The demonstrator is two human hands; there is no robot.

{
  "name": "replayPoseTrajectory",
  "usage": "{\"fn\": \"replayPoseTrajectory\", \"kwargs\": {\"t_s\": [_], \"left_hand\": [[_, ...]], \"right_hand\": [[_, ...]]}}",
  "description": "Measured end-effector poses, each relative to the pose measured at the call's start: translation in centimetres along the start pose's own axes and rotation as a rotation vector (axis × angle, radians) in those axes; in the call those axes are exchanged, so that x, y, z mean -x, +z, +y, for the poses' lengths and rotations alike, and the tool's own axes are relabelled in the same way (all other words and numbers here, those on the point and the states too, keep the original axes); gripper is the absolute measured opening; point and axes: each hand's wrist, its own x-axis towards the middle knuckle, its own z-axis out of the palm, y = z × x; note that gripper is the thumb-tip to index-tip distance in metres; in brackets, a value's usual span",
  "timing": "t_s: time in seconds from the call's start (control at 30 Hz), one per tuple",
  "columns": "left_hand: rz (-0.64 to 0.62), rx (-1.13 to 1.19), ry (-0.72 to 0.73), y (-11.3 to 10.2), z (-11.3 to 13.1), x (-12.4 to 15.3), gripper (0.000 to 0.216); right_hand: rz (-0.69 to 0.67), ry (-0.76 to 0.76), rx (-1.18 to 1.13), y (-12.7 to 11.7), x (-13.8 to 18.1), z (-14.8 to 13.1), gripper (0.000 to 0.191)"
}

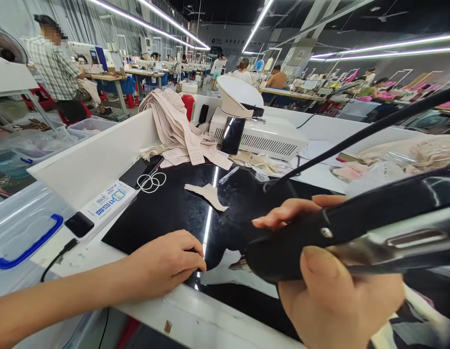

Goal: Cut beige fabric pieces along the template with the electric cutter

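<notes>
My right hand [341, 295] is wrapped round a thick black handheld tool [283, 247] with a shiny metal lever along its side. Its narrow metal tip [240, 264] points left over a thin grey, film-like piece [228, 271] on the glossy black board [155, 223]. My left hand [170, 264] lies on the board left of this piece, fingers curled and pressed together; what they hold, if anything, is hidden. Beyond the hands, a beige fabric scrap [208, 195] rests on the board.
Beige fabric strips [177, 126] drape over a pile at the back, beside a white vented machine [261, 138]. A white cable [151, 182] and a white box [110, 203] sit at left. A black cord [356, 140] crosses the right side. Several people work behind.
</notes>
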Motion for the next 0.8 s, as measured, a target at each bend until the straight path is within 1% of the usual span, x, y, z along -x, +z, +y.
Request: {"fn": "replayPoseTrajectory", "kwargs": {"t_s": [0.13,0.2,0.3,0.4,0.5,0.63,0.8], "left_hand": [[-0.09,-0.017,0.11,-1.2,-0.9,-2.6,0.02],[-0.14,0.02,0.166,-1.7,-1.1,-3.9,0.019],[-0.229,0.104,0.179,-1.8,-1.2,-5.1,0.035],[-0.305,0.11,0.165,-1.5,-1.4,-5.2,0.049],[-0.346,0.105,0.143,-1.2,-1.9,-4.9,0.056],[-0.36,0.123,0.115,-1.1,-2.3,-4.7,0.059],[-0.35,0.139,0.126,-1.1,-2.2,-4.7,0.059]], "right_hand": [[0.075,0.022,-0.027,-0.8,-1.0,-0.3,0.034],[0.101,0.022,-0.046,-0.8,-1.0,-0.1,0.034],[0.113,0.004,-0.06,-0.8,-0.8,0.5,0.034],[0.11,-0.001,-0.073,-0.7,-0.5,1.1,0.035],[0.1,-0.012,-0.092,-0.5,-0.3,1.6,0.035],[0.067,-0.005,-0.136,-0.2,-0.1,2.1,0.036],[0.051,-0.004,-0.142,0.3,-0.1,2.5,0.034]]}}
